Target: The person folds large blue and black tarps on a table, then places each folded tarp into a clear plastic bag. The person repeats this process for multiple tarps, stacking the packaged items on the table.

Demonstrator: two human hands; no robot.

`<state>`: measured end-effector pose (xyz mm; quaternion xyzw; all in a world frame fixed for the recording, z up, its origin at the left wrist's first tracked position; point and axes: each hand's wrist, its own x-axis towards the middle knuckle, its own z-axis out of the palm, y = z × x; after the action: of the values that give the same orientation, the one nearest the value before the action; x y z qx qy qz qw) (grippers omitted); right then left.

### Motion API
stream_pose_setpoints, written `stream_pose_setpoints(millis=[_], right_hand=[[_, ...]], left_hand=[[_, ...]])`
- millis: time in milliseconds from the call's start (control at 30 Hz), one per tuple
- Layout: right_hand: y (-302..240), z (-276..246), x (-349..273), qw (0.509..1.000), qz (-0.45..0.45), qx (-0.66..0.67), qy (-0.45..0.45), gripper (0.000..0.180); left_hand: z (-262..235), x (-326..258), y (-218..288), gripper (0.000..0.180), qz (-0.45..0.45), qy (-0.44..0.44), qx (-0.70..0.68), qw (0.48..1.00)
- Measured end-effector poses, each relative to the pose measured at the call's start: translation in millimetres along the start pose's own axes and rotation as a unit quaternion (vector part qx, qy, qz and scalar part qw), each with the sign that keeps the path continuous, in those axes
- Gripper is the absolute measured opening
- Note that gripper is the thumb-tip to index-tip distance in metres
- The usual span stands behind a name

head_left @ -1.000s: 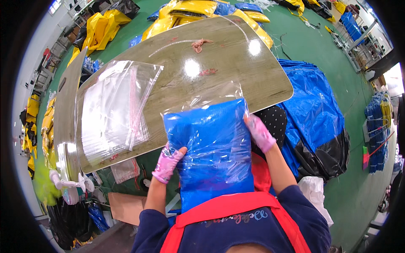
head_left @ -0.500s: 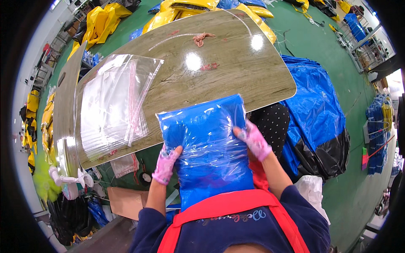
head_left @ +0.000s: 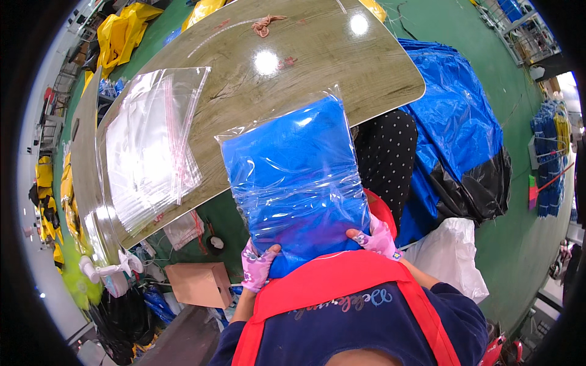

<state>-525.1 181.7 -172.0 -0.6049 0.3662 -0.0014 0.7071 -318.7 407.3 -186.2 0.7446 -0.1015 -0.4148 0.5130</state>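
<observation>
A folded blue garment sealed in a clear plastic bag [head_left: 296, 180] is held up in front of my chest, over the near edge of the wooden table [head_left: 317, 55]. My left hand [head_left: 256, 267], in a pink patterned glove, grips the bag's lower left corner. My right hand [head_left: 375, 236], gloved the same, grips its lower right corner. The bag's top end reaches out over the tabletop.
A stack of empty clear zip bags [head_left: 149, 143] lies on the table's left part. Blue and black sheeting [head_left: 458, 140] is piled on the green floor at right, with a white bag [head_left: 445, 256] nearby. A cardboard box [head_left: 198, 283] sits under the table. Yellow garments [head_left: 122, 30] lie beyond.
The bagged blue garment has been lifted and drawn toward my chest. Both hands slid from its sides down to its lower corners.
</observation>
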Motion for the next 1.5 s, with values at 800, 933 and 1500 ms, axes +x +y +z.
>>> stream_pose_setpoints(millis=[800,933,1500], right_hand=[[-75.7,-21.5,39.3,0.902,-0.339,0.251,-0.093,0.076],[-103.5,3.4,90.5,0.864,-0.290,0.383,0.151,0.044],[-117.6,-46.1,166.2,0.810,-0.532,0.087,0.232,0.042]], left_hand=[[30.6,40.5,39.6,0.057,0.080,-0.116,-0.135,0.981],[53.9,92.1,58.9,0.047,0.282,-0.026,0.010,0.959],[137.3,134.0,255.9,0.059,0.661,-0.043,0.322,0.677]])
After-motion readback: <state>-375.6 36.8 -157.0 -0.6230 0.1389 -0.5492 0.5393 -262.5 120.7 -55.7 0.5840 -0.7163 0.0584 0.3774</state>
